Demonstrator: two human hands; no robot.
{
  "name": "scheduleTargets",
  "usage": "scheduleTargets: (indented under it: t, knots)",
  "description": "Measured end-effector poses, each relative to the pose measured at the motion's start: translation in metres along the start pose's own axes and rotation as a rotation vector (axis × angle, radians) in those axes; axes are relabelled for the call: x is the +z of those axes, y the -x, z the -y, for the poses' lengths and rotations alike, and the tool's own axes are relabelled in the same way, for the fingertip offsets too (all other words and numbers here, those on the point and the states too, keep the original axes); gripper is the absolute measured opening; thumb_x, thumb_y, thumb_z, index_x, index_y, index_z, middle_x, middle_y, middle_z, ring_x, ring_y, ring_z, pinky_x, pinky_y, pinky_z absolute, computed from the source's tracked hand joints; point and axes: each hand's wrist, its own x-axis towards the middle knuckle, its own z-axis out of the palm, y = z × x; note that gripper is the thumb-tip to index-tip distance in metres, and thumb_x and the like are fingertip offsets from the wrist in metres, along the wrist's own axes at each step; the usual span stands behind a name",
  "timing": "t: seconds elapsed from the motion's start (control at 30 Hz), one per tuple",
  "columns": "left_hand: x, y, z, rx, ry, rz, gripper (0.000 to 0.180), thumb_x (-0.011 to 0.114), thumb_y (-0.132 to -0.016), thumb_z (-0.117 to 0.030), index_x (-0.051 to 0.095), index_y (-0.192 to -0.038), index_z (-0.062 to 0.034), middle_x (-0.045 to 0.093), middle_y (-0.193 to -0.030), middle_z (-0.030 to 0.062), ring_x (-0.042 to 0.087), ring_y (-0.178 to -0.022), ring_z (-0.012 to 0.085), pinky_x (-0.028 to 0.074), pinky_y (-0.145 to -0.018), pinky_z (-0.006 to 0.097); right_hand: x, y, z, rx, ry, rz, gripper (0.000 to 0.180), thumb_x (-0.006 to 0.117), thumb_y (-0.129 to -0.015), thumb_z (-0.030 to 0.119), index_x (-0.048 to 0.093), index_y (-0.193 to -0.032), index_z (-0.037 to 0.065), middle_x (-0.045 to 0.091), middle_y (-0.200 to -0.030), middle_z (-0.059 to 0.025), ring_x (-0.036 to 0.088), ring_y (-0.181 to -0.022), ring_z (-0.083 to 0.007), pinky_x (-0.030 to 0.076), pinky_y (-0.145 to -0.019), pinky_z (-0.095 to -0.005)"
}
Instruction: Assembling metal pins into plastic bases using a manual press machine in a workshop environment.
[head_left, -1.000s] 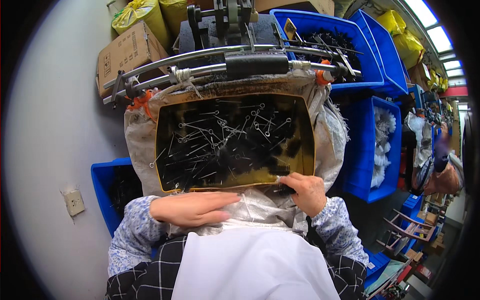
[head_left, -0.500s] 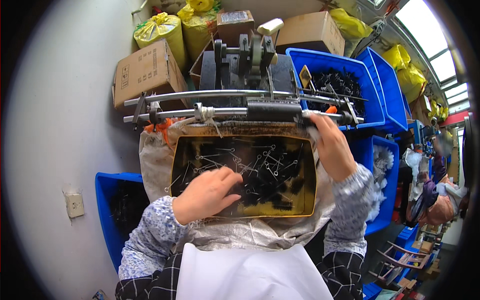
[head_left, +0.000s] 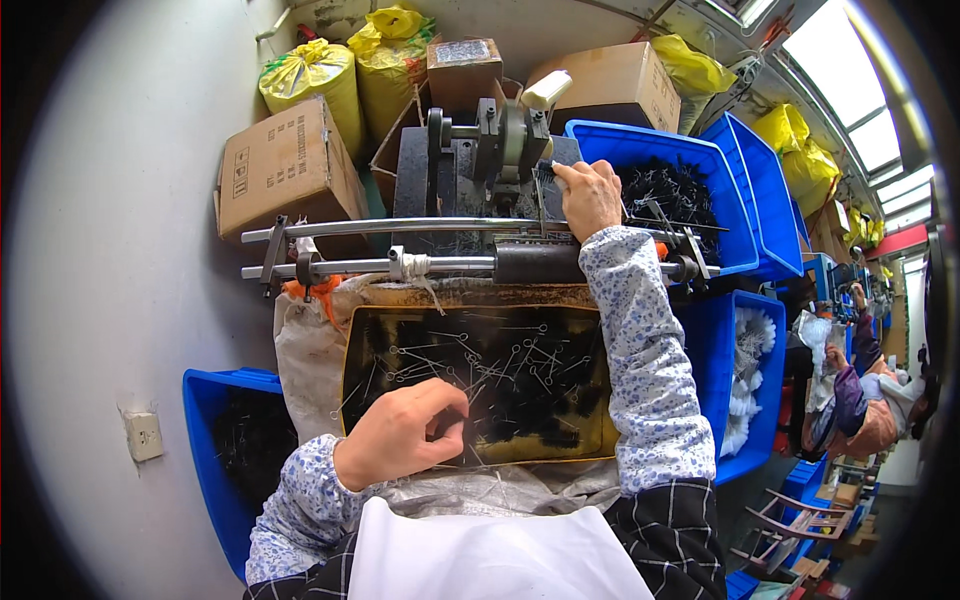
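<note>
A yellow-rimmed tray (head_left: 610, 430) with a dark inside lies before me. Loose wire pieces with ring ends (head_left: 470, 358) are scattered in it, among black bristle bits. My left hand (head_left: 405, 430) is over the tray's near left part, fingers curled toward the thumb; what they hold, if anything, is hidden. My right hand (head_left: 592, 200) reaches over the metal rods to the right side of a black machine with a wheel (head_left: 513, 140). Its fingertips pinch a small black-bristled brush (head_left: 546, 174) beside the wheel.
Two metal rods (head_left: 360, 267) with a black sleeve cross behind the tray. Blue bins hold black brushes (head_left: 670, 195), white bristly pieces (head_left: 745, 370) and dark pieces (head_left: 250, 430). Cardboard boxes (head_left: 285, 165) and yellow sacks (head_left: 315, 85) stand behind. Another person (head_left: 870, 410) is far right.
My right hand has moved from the rod's right end up and left, to beside the machine's wheel. My left hand has shifted slightly toward me, its fingers more curled. The view has tilted a little.
</note>
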Motion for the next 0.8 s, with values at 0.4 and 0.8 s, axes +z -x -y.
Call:
scheduleTargets:
  t: [0.4, 0.8]
  knots:
    - [0.002, -0.006, 0.004, 0.027, 0.078, -0.041, 0.017, 0.062, -0.073, -0.002, 0.057, -0.09, -0.0009, 0.057, -0.08, 0.0058, 0.057, -0.063, 0.0111, 0.047, -0.058, 0.022, -0.003, -0.01, -0.001, 0.021, -0.042, 0.202, 0.031, 0.054, -0.082, 0.008, 0.062, -0.11, 0.02, 0.059, -0.112, -0.0001, 0.04, -0.111, -0.0222, 0.025, -0.094, -0.0437]
    - [-0.008, -0.002, 0.002, 0.089, 0.067, -0.121, 0.018, 0.062, -0.074, -0.003, 0.057, -0.091, -0.0015, 0.057, -0.081, 0.0061, 0.057, -0.063, 0.0106, 0.046, -0.05, 0.021, -0.011, 0.013, -0.01, 0.224, -0.072, 0.106, 0.038, 0.059, -0.079, 0.025, 0.057, -0.112, 0.008, 0.06, -0.104, -0.0101, 0.052, -0.097, -0.0257, 0.035, -0.083, -0.0416]
